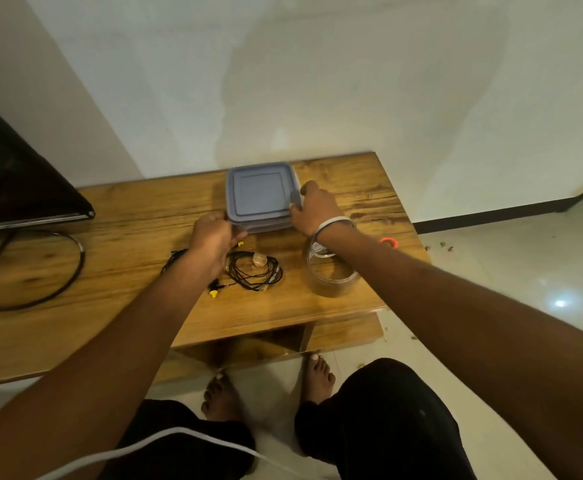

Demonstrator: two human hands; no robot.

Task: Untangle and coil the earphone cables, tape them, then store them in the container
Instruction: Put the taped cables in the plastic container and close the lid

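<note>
Step in hand: storage, by the look of it. Both hands are on the lidded container [260,197], most likely to take off or lift its lid [258,194]; the lid is on and nothing is stored yet.

Container: square, blue-grey, translucent body under a flat lid. Stands at the far middle of the wooden surface [352,188], near the wall.

Earphone cables [253,271]: black, coiled into a loose bundle, with a piece of tan tape [259,260] across the top of the coil. Lies on the surface just in front of the container, between the two forearms. Yellow earbuds [213,292] show at the near left of the bundle. A second black strand [174,258] shows just left of the left wrist; whether it belongs to the same bundle cannot be told.

Left hand [213,237]: arm stretched forward, knuckles up, fingers curled at the container's near left corner; grip appears narrow, closed on the lid edge.

Right hand [314,206]: arm stretched forward, thumb and fingers pinching the container's right edge; a pale band sits at the wrist.

Next move, judged: peel the lid up while the base is held down, set it aside, then pick up the taped coil and lay it inside.

Also present: roll of clear tape [331,275] under the right forearm; small red ring [388,242] beyond it; dark monitor [13,174] and its cable loop [40,271] at left.
</note>
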